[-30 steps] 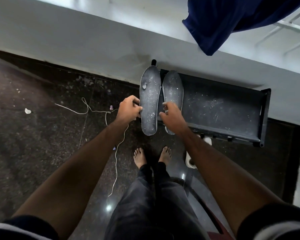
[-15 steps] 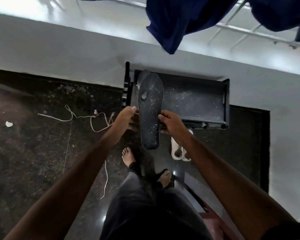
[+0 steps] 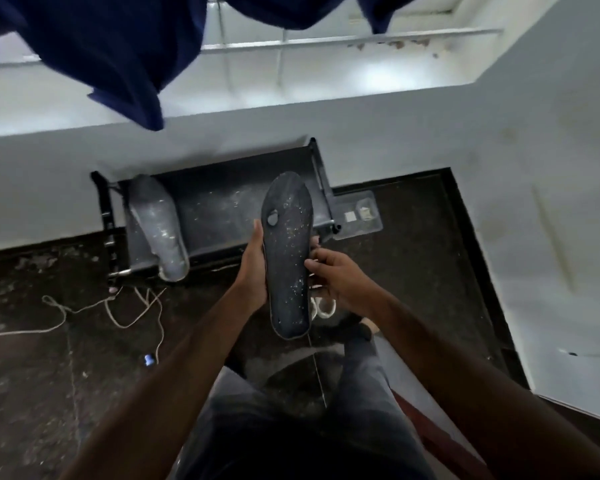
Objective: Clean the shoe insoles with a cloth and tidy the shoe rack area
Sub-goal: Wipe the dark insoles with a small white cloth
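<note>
1. Since the earlier frames the view has swung: the shoe rack (image 3: 222,209) now sits left of centre, where a second ago it lay to the right. The two insoles, then side by side at the rack's left end, are now parted.

2. The lighter insole (image 3: 158,225) lies on the rack's left end, its heel hanging over the front edge, well apart from both hands.

3. The dark insole (image 3: 288,254) is lifted clear in front of the rack's right end. Its long axis runs away from the person, toe toward the rack and wall, heel toward the body. Pale specks cover its upper face, and a small lump sits near its left edge toward the toe.

4. The left hand (image 3: 253,268) grips the insole's left edge at about mid-length, fingers wrapped beneath; it carries the weight.

5. The right hand (image 3: 336,275) pinches the right edge opposite, thumb on top, fingers curled under. Both hands sit at the waist of the insole, so toe and heel stick out free either side.

6. No cloth shows in either hand; I judge wiping has not begun, and one hand must let go to fetch one.

7. Below the rack, loose white cord (image 3: 132,313) trails on the floor, waiting to be tidied.
</note>
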Demonstrator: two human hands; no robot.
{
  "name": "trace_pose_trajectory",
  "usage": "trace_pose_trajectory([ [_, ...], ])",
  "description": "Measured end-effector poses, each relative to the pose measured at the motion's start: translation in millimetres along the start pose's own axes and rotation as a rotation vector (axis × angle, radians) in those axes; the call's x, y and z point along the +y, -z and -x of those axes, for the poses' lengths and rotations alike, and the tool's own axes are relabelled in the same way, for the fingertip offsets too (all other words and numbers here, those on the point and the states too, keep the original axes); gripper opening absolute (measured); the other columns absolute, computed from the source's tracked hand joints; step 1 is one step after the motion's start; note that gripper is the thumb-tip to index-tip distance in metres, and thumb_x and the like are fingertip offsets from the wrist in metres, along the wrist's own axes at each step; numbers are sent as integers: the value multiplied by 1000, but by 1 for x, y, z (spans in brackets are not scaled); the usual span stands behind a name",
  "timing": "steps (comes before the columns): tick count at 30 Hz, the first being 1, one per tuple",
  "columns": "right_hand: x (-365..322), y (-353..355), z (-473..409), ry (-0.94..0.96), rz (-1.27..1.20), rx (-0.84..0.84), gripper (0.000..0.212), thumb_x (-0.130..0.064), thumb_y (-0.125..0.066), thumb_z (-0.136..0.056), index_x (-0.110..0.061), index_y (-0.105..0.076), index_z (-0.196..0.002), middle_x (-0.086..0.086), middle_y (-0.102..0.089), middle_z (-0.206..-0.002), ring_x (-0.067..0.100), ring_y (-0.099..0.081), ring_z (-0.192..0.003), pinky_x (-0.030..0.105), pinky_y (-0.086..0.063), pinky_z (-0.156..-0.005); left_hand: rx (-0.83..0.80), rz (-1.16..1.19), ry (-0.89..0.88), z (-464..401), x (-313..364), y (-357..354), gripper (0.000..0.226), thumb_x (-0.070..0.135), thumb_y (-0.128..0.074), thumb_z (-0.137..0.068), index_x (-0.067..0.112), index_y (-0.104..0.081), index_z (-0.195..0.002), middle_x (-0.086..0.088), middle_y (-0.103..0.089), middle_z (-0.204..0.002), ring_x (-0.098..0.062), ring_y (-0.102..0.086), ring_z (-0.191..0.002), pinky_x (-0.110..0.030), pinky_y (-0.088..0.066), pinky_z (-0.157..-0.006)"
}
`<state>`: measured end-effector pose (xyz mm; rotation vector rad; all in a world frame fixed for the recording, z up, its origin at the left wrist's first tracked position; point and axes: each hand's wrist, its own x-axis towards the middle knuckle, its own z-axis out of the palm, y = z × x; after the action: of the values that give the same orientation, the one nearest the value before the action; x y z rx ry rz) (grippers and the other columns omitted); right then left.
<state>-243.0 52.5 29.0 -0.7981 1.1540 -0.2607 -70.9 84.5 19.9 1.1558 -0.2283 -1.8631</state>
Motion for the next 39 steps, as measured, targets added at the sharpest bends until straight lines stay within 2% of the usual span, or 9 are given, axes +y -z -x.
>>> trace_pose_trajectory([
  [7,4,209,-20,-98,38,-135,23,-19,-54,-106,1,-64,-113,21,-70,-97,26,-73,-84,37,-62,-77,157,51,44,-101,-63,-119,89,71,-22,-98,0,-59,-135,-30,-55,-140,-39,-60,-120,-51,-47,-108],
  [14,48,416,-126,-204,158,236,14,-8,-50,-101,-10,-63,-94,12,-69,-79,16,-66,-61,21,-53,-54,181,3,92,-243,-142,-188,85,71,-19,-99,6,-63,-133,-25,-59,-137,-42,-58,-125,-59,-46,-106],
  [18,95,487,-228,-211,369,309,19,-8,-49,-99,-15,-63,-88,10,-70,-80,15,-64,-62,25,-53,-56,189,-49,121,-342,-188,-190,85,68,-16,-100,5,-61,-133,-26,-60,-136,-42,-61,-121,-54,-54,-97],
  [21,132,523,-314,-159,642,293,18,-13,-53,-98,-15,-69,-93,14,-76,-97,25,-71,-85,36,-55,-75,217,-52,118,-414,-226,-164,84,68,-16,-99,5,-59,-135,-25,-61,-135,-42,-60,-124,-61,-49,-101],
  [24,162,545,-395,-35,897,305,29,-12,-46,-103,-2,-67,-119,23,-67,-126,38,-63,-119,38,-47,-94,223,1,118,-471,-261,-128,83,69,-20,-99,6,-52,-143,-23,-59,-138,-42,-59,-126,-61,-48,-102],
  [26,180,555,-441,34,994,354,28,-10,-48,-99,-6,-66,-120,20,-66,-128,39,-62,-121,39,-47,-97,189,19,107,-502,-279,-107,81,68,-22,-99,7,-56,-141,-24,-58,-139,-44,-58,-126,-58,-49,-102],
  [30,205,571,-508,76,1037,420,35,-9,-54,-96,-19,-67,-127,6,-66,-133,27,-62,-123,24,-44,-89,161,9,102,-552,-306,-77,81,70,-22,-97,11,-64,-133,-22,-61,-137,-41,-60,-124,-59,-49,-102],
  [34,224,569,-552,81,1292,377,38,-12,-60,-96,-16,-62,-134,14,-60,-138,36,-57,-128,43,-50,-104,140,20,100,-583,-322,-53,81,69,-22,-97,10,-62,-136,-21,-62,-136,-38,-65,-118,-51,-59,-89],
  [39,245,557,-586,60,1501,416,38,-16,-50,-99,-11,-58,-136,16,-60,-137,37,-53,-131,46,-45,-106,100,3,129,-601,-328,-35,84,71,-21,-96,8,-54,-142,-21,-62,-136,-36,-67,-115,-48,-59,-85],
])
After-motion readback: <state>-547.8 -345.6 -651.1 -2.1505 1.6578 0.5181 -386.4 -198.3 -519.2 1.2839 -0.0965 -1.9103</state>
